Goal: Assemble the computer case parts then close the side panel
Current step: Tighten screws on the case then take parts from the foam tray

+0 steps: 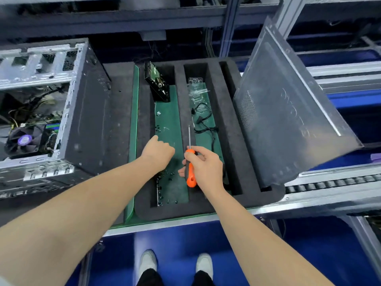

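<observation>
Our right hand (pixel 206 166) is in the lower middle of the frame. Its fingers are wrapped round the orange handle of the screwdriver (pixel 191 179), and the thin shaft points toward the top of the frame. Just to its left, our left hand (pixel 159 150) hangs over the green-floored slot of the black foam tray (pixel 206 207). Its fingers are curled under, and we cannot tell whether they pinch anything. Small dark screws (pixel 170 178) lie scattered on the green below and ahead of that hand.

The open computer case (pixel 86 120) stands at the left edge of the frame with its inside showing. The side panel (pixel 288 120) leans tilted in the tray's far-right slot, well apart from the case. A hard drive (pixel 157 85) stands on edge at the upper end of the screw slot. Black cables (pixel 204 122) lie in the next slot to the right.

We judge the screws to be light, hard and quick to roll, so they are best pinched by the head between fingertips. The drive looks dense and shock-sensitive, and we would hold it by its long side edges, off the circuit board. The panel is thin sheet metal, broad and likely to flex, with sharp edges. We would hold it with both hands on opposite edges.
</observation>
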Demonstrator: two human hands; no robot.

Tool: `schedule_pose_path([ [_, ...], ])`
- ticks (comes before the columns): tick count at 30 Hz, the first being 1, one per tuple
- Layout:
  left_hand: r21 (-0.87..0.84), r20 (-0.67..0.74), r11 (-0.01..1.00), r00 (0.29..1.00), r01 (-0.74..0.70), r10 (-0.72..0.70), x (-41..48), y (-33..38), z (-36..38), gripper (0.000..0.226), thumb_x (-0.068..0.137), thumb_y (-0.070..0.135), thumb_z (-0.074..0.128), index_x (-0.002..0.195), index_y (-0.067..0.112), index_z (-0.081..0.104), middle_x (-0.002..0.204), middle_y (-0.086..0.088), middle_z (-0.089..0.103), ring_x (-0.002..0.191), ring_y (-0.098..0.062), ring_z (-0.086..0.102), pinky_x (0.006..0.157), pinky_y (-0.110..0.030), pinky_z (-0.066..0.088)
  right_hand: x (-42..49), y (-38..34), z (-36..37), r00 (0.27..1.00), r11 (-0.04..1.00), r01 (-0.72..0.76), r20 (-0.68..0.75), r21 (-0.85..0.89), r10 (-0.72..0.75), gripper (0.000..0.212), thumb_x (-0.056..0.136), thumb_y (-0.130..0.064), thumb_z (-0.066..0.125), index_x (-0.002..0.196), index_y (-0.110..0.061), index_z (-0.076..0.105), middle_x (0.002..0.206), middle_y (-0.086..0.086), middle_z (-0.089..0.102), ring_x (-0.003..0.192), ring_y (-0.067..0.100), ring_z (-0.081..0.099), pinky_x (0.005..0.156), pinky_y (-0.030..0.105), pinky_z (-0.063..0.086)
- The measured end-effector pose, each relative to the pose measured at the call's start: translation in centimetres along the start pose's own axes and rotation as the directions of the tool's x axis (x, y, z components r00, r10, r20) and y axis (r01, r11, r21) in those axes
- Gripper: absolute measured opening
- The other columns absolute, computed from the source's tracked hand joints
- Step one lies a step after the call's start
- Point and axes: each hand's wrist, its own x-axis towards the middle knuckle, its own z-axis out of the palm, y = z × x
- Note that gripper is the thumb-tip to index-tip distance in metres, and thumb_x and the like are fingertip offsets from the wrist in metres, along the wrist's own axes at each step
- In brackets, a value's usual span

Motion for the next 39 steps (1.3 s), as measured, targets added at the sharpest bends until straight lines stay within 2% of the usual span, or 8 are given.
schedule_pose_path([
  [3,0.044,0.041,0.997,0.998,-0.059,0.057,0.3,0.0,0.0,0.013,0.090,0.019,0.065,0.098,0.025,0.057,0.105,0.004,0.067,0.101,-0.020,0.064,0.089,-0.034,0.038,0.0,-0.1,-0.4,1.000,1.000,0.012,0.016,-0.012,-0.012,0.019,0.091,-0.013,0.066,0.105,-0.023,0.076,0.076,0.011,0.076,0.060,0.030,0.076,0.063,0.042,0.065],
  [6,-0.407,-0.018,0.913,0.999,0.030,-0.040,0.1,-0.5,-0.9,0.014,0.092,0.020,0.064,0.104,0.014,0.060,0.104,-0.008,0.063,0.091,-0.029,0.064,0.074,-0.034,0.047,0.0,-0.2,-0.6,1.000,1.000,0.007,0.026,-0.008,-0.007,0.018,0.092,-0.013,0.066,0.105,-0.022,0.075,0.076,0.010,0.077,0.059,0.029,0.076,0.058,0.036,0.064],
  [10,-0.972,-0.067,0.233,0.919,0.027,-0.387,-1.2,-2.2,-3.1,0.007,0.086,0.007,0.070,0.085,0.009,0.064,0.080,-0.005,0.072,0.079,-0.024,0.070,0.068,-0.030,0.055,-0.4,-0.8,-0.4,0.998,0.999,-0.029,0.056,0.015,0.028,0.021,0.095,-0.015,0.065,0.111,-0.024,0.075,0.082,0.014,0.076,0.059,0.030,0.075,0.059,0.041,0.064],
  [13,-0.859,0.069,-0.487,0.908,-0.156,-0.413,-3.1,-4.1,-5.2,0.009,0.088,0.000,0.076,0.094,0.002,0.070,0.089,-0.015,0.075,0.087,-0.028,0.075,0.081,-0.034,0.063,-1.2,-2.0,0.3,0.994,0.999,-0.006,0.110,0.045,0.001,0.027,0.098,-0.017,0.063,0.122,-0.028,0.073,0.083,0.007,0.075,0.055,0.027,0.067,0.051,0.039,0.059],
  [15,-0.710,0.058,-0.660,0.915,-0.243,-0.400,-4.7,-5.7,-6.3,0.012,0.089,0.002,0.075,0.101,-0.001,0.071,0.093,-0.016,0.075,0.094,-0.028,0.074,0.084,-0.034,0.062,-1.9,-3.4,1.0,0.988,0.997,0.044,0.147,0.058,-0.052,0.031,0.098,-0.019,0.063,0.127,-0.028,0.071,0.082,0.004,0.074,0.054,0.024,0.063,0.047,0.031,0.054],
  [22,-0.543,-0.009,-0.739,0.882,-0.400,-0.471,-12.5,-10.8,-8.8,0.020,0.094,-0.001,0.067,0.112,-0.008,0.064,0.104,-0.017,0.072,0.106,-0.033,0.073,0.084,-0.031,0.061,-4.6,-8.7,3.4,0.912,0.932,0.349,0.264,-0.093,-0.315,0.034,0.094,-0.027,0.065,0.124,-0.039,0.075,0.082,0.003,0.070,0.051,0.020,0.064,0.056,0.042,0.061],
  [28,-0.608,-0.014,-0.693,0.878,-0.387,-0.478,-20.1,-15.8,-8.6,0.028,0.091,-0.003,0.068,0.117,-0.011,0.062,0.105,-0.020,0.075,0.108,-0.034,0.072,0.082,-0.031,0.061,-7.0,-11.5,6.2,0.806,0.804,0.560,0.355,-0.199,-0.474,0.036,0.091,-0.025,0.065,0.122,-0.038,0.076,0.072,-0.016,0.065,0.063,0.008,0.059,0.070,0.031,0.058],
  [39,-0.916,-0.049,-0.349,0.919,-0.198,-0.392,-30.6,-25.1,-2.2,0.017,0.086,0.000,0.075,0.100,-0.009,0.074,0.109,-0.026,0.074,0.105,-0.035,0.073,0.084,-0.031,0.061,-12.4,-13.4,14.4,0.635,0.488,0.772,0.532,-0.408,-0.560,0.043,0.087,-0.032,0.057,0.127,-0.042,0.073,0.073,-0.010,0.066,0.071,0.010,0.059,0.067,0.037,0.056],
])
